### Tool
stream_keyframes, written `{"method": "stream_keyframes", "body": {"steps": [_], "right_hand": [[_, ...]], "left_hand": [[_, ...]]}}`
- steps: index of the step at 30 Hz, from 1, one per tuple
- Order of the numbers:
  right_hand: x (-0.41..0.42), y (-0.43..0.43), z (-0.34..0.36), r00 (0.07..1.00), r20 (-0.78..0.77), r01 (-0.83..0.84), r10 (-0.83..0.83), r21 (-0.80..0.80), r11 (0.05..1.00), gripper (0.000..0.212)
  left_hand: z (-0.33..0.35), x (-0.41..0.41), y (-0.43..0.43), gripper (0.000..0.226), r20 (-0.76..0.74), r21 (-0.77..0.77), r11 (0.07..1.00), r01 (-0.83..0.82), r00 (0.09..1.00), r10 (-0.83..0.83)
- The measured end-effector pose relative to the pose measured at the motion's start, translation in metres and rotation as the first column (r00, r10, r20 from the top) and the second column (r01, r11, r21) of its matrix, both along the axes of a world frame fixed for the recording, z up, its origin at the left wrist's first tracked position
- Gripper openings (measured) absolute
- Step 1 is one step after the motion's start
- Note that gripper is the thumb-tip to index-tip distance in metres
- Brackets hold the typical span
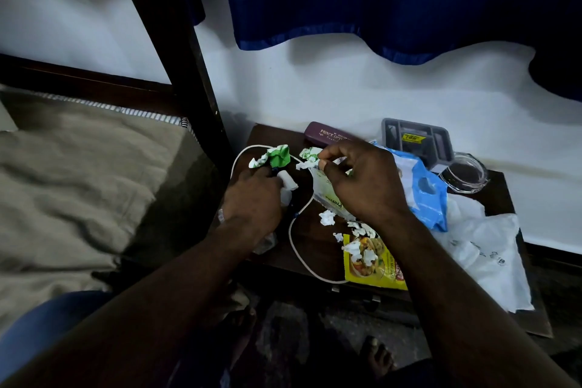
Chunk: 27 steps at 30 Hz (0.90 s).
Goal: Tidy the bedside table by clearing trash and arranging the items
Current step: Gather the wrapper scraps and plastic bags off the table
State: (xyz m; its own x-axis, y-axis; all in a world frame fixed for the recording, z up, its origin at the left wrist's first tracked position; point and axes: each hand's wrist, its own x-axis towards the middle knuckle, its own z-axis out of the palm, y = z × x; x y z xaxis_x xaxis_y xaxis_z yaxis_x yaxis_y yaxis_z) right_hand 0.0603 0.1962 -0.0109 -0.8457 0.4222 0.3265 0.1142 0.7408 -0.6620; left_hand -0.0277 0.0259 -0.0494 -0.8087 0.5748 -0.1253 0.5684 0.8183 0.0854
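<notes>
Trash-clearing step. Right hand (362, 179) pinches a paper scrap (310, 154) at the back of the desk (318, 246). Left hand (252, 195) seems to grip crumpled green paper (278, 156). Next: gather loose scraps (327, 217) by the yellow packet (374, 264) without snagging the cable (297, 250).

One head-worn view — looking steeply down, close over the bedside table (318, 249); bed (78, 173) at left.

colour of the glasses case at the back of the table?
Maroon case, gold lettering; head view.

Lettering on maroon case (316, 133), half-hidden.
</notes>
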Motion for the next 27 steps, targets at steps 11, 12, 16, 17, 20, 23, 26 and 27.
{"method": "stream_keyframes", "body": {"steps": [11, 12, 16, 17, 20, 23, 26, 27], "right_hand": [[-0.002, -0.002, 0.002, 1.0, -0.003, -0.003, 0.003, -0.006, 1.0, 0.011], [-0.002, -0.003, 0.002, 1.0, -0.007, -0.002, 0.002, -0.009, 1.0, 0.01], [-0.002, -0.005, 0.005, 1.0, -0.011, 0.0, 0.0, -0.01, 1.0, 0.01], [-0.003, -0.006, 0.006, 1.0, -0.012, 0.0, 0.0, -0.01, 1.0, 0.01], [-0.004, -0.009, 0.008, 1.0, 0.0, 0.002, -0.002, -0.018, 1.0, 0.009], [-0.005, -0.01, 0.009, 1.0, 0.024, -0.009, 0.01, -0.033, 0.999, 0.009], [-0.005, -0.012, 0.011, 0.999, 0.035, -0.015, 0.016, -0.035, 0.999, 0.008], [-0.005, -0.012, 0.011, 0.999, 0.038, -0.014, 0.015, -0.035, 0.999, 0.008]], "left_hand": [[-0.012, -0.005, -0.004, 0.035, 0.12, 0.063, 0.994, -0.093, 0.989, 0.085], [-0.013, -0.004, -0.004, 0.035, 0.111, 0.06, 0.994, -0.086, 0.991, 0.079], [-0.013, -0.001, -0.003, 0.036, 0.027, 0.012, 1.0, -0.022, 0.999, 0.022], [-0.013, -0.001, -0.003, 0.037, 0.006, 0.009, 1.0, -0.015, 1.0, 0.015], [-0.015, 0.001, -0.004, 0.041, -0.037, 0.006, 1.0, -0.004, 0.999, 0.004], [-0.02, 0.0, -0.002, 0.035, -0.086, 0.015, 1.0, 0.012, 0.996, -0.01], [-0.025, 0.001, 0.001, 0.037, -0.111, 0.02, 1.0, 0.021, 0.994, -0.018], [-0.028, 0.001, 0.002, 0.038, -0.118, 0.017, 1.0, 0.022, 0.993, -0.02]]}}
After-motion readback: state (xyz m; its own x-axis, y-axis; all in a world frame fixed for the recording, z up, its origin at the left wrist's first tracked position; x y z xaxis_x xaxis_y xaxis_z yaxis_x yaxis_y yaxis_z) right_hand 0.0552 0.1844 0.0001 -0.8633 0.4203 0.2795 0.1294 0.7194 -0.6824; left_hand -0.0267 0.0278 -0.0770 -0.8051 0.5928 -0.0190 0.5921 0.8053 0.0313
